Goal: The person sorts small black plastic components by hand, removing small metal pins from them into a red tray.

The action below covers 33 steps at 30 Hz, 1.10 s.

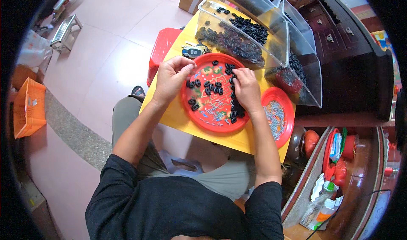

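A round red tray [199,118] with a printed pattern holds small black oval pieces with holes [213,87] and a scatter of small silvery screw-like pins [215,111]. Over its left rim, my left hand [173,78] has thumb and fingertips pinched together; whatever sits between them is too small to make out. My right hand [248,89] is at the tray's right side, fingers curled down onto a long heap of black pieces [235,108]. Its fingertips touch the heap, and what they grip is hidden.
A smaller red dish [290,117] of silvery pins stands right of the tray on the yellow tabletop [220,142]. Behind are clear plastic bins [271,55] with many black pieces. A key fob [193,52] lies near the tray; a red stool [163,44] stands left of the table.
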Each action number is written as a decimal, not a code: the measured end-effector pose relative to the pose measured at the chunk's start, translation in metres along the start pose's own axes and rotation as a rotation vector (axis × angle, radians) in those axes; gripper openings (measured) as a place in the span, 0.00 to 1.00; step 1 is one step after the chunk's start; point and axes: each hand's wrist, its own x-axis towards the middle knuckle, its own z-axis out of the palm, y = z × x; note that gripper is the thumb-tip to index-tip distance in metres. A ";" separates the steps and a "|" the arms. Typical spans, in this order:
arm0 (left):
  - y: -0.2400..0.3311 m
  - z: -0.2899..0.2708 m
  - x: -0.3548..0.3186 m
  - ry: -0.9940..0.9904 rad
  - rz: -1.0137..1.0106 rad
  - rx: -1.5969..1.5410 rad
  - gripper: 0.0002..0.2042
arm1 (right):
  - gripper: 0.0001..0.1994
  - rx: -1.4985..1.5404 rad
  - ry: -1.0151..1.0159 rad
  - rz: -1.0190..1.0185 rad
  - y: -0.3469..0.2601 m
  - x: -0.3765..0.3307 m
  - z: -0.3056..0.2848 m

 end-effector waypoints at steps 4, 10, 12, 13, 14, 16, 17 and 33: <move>-0.005 -0.001 -0.001 0.003 -0.005 0.012 0.04 | 0.15 -0.176 -0.023 0.047 -0.010 0.000 0.016; -0.004 -0.002 0.000 -0.028 -0.021 0.001 0.03 | 0.07 0.239 -0.034 -0.004 -0.011 -0.010 0.006; -0.007 -0.002 0.000 -0.021 -0.022 -0.012 0.03 | 0.06 0.160 0.021 0.093 -0.004 -0.004 0.004; -0.008 -0.002 0.000 -0.016 -0.022 -0.022 0.03 | 0.06 0.099 0.042 0.080 0.000 0.001 0.008; -0.008 -0.002 0.000 -0.015 -0.020 -0.022 0.03 | 0.06 0.100 0.042 0.078 0.003 0.006 0.012; -0.009 0.000 0.000 -0.007 -0.019 0.014 0.03 | 0.06 -0.038 0.067 0.064 0.001 0.019 0.018; -0.010 0.002 0.001 -0.006 -0.018 0.014 0.03 | 0.05 -0.087 0.074 0.020 0.002 0.025 0.021; 0.022 0.031 -0.025 -0.165 0.315 0.400 0.06 | 0.03 0.899 -0.076 0.511 -0.050 0.000 -0.011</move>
